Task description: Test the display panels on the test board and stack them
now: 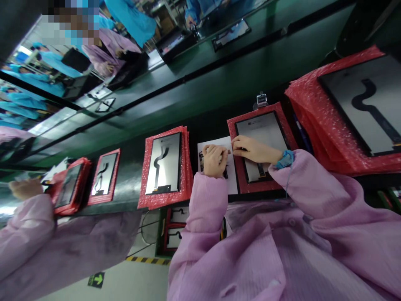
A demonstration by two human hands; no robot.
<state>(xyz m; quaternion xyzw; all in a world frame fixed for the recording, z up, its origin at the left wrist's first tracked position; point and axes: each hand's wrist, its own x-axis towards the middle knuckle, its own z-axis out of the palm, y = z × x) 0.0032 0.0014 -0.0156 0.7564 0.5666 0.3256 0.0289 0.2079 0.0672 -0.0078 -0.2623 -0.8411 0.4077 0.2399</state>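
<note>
My left hand [215,160] is closed, fingers curled, above a white printed sheet [232,177] on the dark bench. My right hand [255,149] reaches left across a display panel [266,125], its fingers bent together at the panel's left edge. What either hand pinches, if anything, is too small to make out. The panel lies grey side up on a red bubble-wrap sheet [255,187], its dark flex cable partly hidden under my right wrist. Left of the sheet, another display panel [167,163] with a black flex cable rests on stacked red bubble wrap [189,167].
At right stands a stack of red bubble-wrap bags [316,121] topped by a large panel [382,100]. A blue pen [302,133] and a small metal clip [261,100] lie near. Further left are more panels [105,173] and a co-worker's hand [25,188].
</note>
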